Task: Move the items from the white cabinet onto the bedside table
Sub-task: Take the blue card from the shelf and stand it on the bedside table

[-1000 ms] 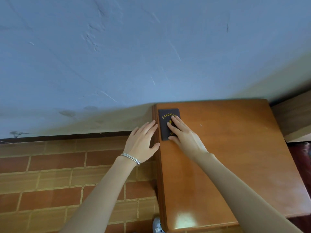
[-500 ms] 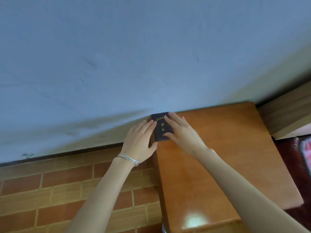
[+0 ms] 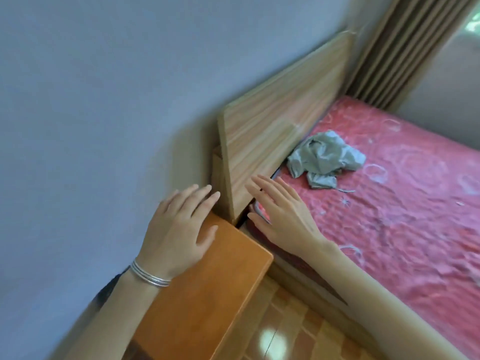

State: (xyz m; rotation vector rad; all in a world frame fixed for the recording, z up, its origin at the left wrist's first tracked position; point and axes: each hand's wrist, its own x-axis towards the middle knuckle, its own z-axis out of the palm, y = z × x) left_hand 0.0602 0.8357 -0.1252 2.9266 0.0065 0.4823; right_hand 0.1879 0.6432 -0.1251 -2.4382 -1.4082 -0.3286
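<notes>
Both hands are empty with fingers spread: the left hand hovers over the far end of the orange bedside table, the right hand over the edge of the pink mattress by the headboard. No white cabinet or any of its items in view, so I can't tell where they are. Nothing to judge for weight or grip either; the only loose thing is a crumpled grey cloth on the bed, probably soft and light.

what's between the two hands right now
In the head view, the end of the wooden headboard stands between the left hand and the right hand, above the bedside table corner.
</notes>
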